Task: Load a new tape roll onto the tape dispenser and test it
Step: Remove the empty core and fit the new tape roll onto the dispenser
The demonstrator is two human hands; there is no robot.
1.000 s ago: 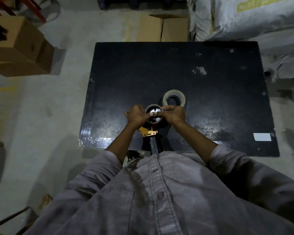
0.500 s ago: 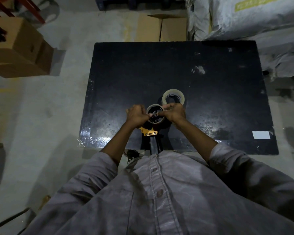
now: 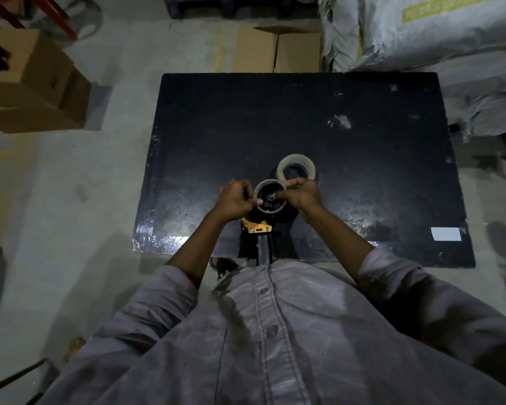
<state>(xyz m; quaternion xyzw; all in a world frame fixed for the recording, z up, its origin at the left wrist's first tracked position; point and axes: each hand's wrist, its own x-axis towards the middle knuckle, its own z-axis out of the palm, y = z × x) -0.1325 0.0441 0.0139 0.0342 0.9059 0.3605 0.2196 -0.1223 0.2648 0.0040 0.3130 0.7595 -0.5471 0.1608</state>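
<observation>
The tape dispenser (image 3: pixel 260 226), handle toward the frame's bottom, is gripped at its spool by the left hand (image 3: pixel 234 200) and right hand (image 3: pixel 301 195).

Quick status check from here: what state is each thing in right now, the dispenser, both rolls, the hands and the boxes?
Tape dispenser: upright at the near table edge, handle toward the person.
Cardboard core: still on the dispenser's hub, looks empty of tape.
New tape roll: lying flat on the black table, not loaded.
Left hand: gripping the core's left rim.
Right hand: fingers on the core's rim and hub.
Cardboard box: closed, tilted.
</observation>
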